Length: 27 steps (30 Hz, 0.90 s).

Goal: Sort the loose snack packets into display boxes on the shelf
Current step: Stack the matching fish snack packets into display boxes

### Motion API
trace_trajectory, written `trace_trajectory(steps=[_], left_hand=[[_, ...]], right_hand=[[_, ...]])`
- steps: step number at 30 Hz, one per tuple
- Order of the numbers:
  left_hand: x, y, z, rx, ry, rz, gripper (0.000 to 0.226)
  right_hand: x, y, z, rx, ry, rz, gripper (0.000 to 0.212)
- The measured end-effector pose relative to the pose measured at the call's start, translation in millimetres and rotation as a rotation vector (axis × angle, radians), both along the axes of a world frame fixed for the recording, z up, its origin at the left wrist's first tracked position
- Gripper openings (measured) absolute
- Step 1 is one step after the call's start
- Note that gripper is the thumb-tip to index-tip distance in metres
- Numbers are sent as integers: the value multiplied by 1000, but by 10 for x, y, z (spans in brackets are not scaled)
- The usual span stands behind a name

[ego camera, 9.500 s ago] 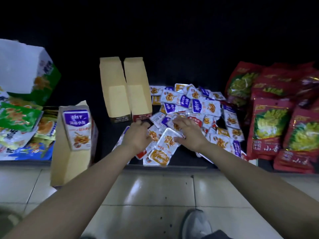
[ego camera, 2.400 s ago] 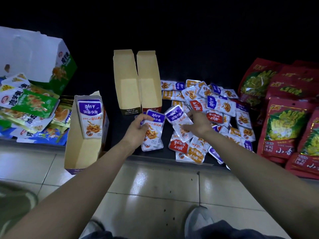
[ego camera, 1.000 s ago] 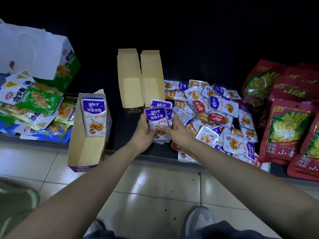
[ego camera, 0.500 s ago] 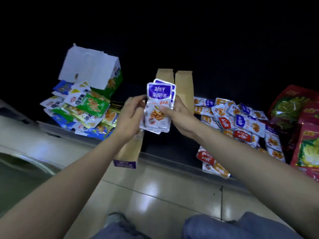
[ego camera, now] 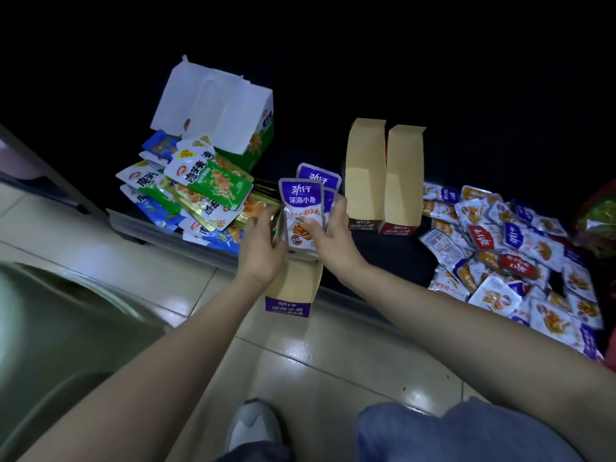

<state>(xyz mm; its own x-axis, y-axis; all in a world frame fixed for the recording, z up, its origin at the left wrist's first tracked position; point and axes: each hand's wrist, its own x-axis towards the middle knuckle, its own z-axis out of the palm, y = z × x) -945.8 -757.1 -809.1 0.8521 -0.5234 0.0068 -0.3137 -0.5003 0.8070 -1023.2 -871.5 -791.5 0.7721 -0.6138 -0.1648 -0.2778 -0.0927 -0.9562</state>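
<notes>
Half the purple box (ego camera: 289, 303) behind packets (ego camera: 301, 208)

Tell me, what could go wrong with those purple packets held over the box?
The purple packets sit fanned unevenly between the left hand and right hand, so some might slip out. The purple-fronted box seems to overhang the shelf edge; pushing down could tip it onto the floor.

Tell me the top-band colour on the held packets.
Purple, on the held packets; head view shows it.
</notes>
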Motion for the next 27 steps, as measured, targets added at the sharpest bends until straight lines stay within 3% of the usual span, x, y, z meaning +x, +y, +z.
trace_trajectory(steps=[4,6,10,15,18,20,24,27], left_hand=[[11,-7,-43,-53,-44,-57,58],[-9,-7,-35,-40,-26,-45,65],[-58,-22,-36,-12,-10,-20,67],[-63,-14,-40,-23,-18,-36,70],[-63,2,-47,1,-58,-77,73],[-56,2,-42,14,-65,-82,73],[-52,-6,-29,32,-52,-91,73],[-56,-13,-2,41,-30,-89,73]], right_hand=[[-21,-49,-99,-452,136,74,43],[-43,-90,-132,-527,122,43,42],[-66,-179,-103,-368,5,2,61],[-113,-198,-139,-273,2,45,57],[-154,-166,-177,-232,-21,115,75],[-184,-196,-181,-263,-68,141,85],[-200,-264,-129,-347,-15,231,75],[-145,-347,-77,-413,9,274,82]])
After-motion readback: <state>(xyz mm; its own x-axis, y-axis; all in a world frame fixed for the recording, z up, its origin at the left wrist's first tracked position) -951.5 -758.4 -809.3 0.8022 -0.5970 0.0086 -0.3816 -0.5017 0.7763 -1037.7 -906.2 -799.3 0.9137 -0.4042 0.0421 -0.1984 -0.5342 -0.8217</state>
